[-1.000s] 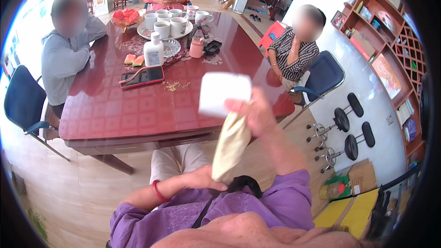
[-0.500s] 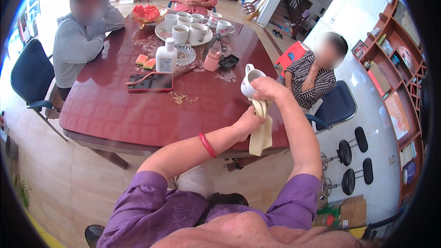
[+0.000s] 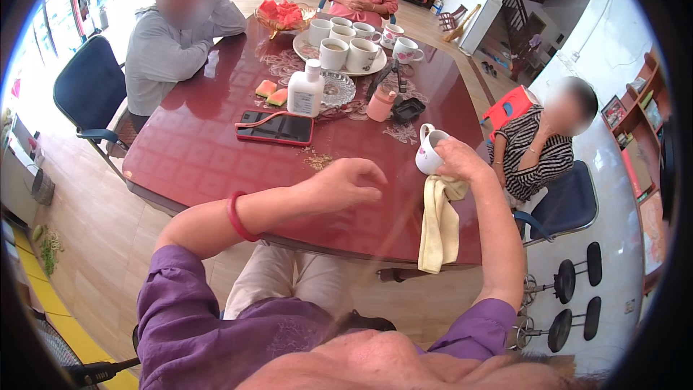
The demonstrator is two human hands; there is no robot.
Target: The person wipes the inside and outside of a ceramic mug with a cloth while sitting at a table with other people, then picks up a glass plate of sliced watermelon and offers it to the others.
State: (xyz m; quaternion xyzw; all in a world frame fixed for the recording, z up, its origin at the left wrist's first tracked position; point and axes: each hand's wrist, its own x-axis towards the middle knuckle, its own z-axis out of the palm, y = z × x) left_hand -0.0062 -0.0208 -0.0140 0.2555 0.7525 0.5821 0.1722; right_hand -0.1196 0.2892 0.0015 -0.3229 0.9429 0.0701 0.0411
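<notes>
My right hand point(image 3: 464, 162) grips a white mug point(image 3: 430, 157) with a pink flower print, tilted at the table's right side. Its fingers are at the mug's rim, partly hidden. From beneath that hand hangs a pale yellow cloth point(image 3: 439, 235), draping past the table edge. Over the middle of the tabletop, my left hand point(image 3: 348, 186) is empty, its fingers loosely curved and thumb apart. A red bangle point(image 3: 237, 218) circles my left wrist. Just beyond that hand, light brown crumbs point(image 3: 317, 159) lie scattered on the dark red table point(image 3: 209, 166).
A plate point(image 3: 382, 65) bears several mugs. Nearer stand a white bottle point(image 3: 305, 92), a glass ashtray point(image 3: 339, 89), a pink container point(image 3: 380, 105) and a red-cased phone point(image 3: 274, 130). Melon pieces point(image 3: 271, 94) lie at the left. Three people sit around the table.
My left hand has let go of the cloth and moved left over the table. The cloth now hangs from my right hand, which still holds the mug. The view has shifted left.
</notes>
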